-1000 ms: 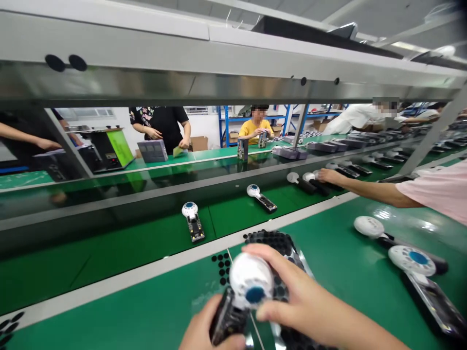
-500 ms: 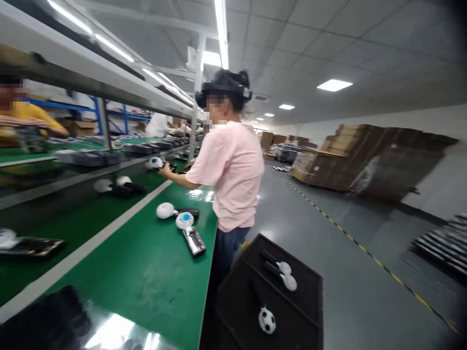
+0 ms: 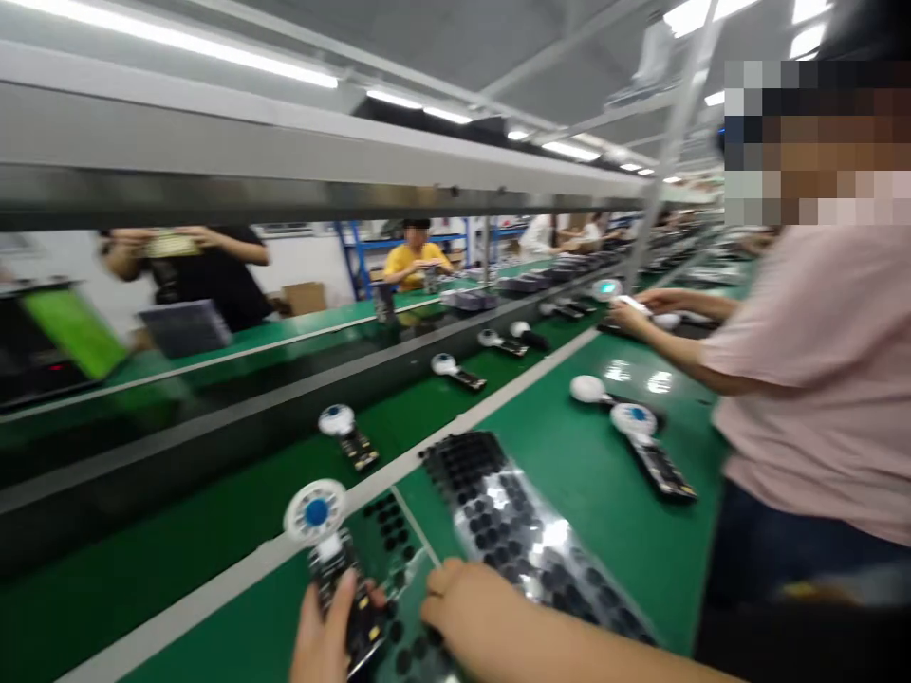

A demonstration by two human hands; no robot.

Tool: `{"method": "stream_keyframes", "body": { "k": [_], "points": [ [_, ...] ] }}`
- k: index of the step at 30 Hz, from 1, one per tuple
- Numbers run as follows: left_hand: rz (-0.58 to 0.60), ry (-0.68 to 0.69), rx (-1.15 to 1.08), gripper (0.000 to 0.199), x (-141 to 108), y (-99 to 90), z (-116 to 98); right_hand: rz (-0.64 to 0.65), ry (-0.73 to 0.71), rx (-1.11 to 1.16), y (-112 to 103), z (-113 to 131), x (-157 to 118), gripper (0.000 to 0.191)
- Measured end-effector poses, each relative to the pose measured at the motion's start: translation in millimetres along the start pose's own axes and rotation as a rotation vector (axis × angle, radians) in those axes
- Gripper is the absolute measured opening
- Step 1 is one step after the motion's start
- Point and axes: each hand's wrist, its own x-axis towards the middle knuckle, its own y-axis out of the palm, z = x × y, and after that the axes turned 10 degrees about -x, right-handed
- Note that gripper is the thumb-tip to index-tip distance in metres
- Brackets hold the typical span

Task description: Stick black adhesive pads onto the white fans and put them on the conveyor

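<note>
My left hand (image 3: 331,621), at the bottom of the view, grips a handheld device (image 3: 318,517). Its round white head has a blue centre, and its dark handle lies open with a circuit board showing. My right hand (image 3: 466,602) is closed, fingers curled down beside the device, over a clear sheet (image 3: 427,547) with black round pads. Whatever those fingers may pinch is hidden. Just beyond lies a larger glossy sheet of black round pads (image 3: 491,517), partly behind my right forearm.
Similar devices (image 3: 345,436) lie along the green line left of a pale strip. Two more, including one with a blue centre (image 3: 644,441), rest on the green table (image 3: 562,474). A co-worker in a pink shirt (image 3: 811,379) stands close on the right. Several people work across the line.
The view has swung left and down from the aisle to the bench. Both my hands have come into view, the left with a device in it. The black tray is out of sight.
</note>
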Motion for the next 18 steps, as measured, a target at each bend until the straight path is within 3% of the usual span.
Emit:
{"method": "stream_keyframes", "body": {
  "k": [3,8,18],
  "points": [
    [0.010,-0.005,-0.025,0.037,1,-16.4,-3,0.067,-0.086,-0.052,6,-7,23,0.007],
    [0.001,0.035,0.042,0.035,-1,-9.1,-4,0.152,-0.133,0.003,-1,-3,25,0.011],
    [0.000,0.053,0.119,0.030,-11,-12.0,-7,0.176,-0.087,0.332,-10,-7,22,0.013]
  ]
}}
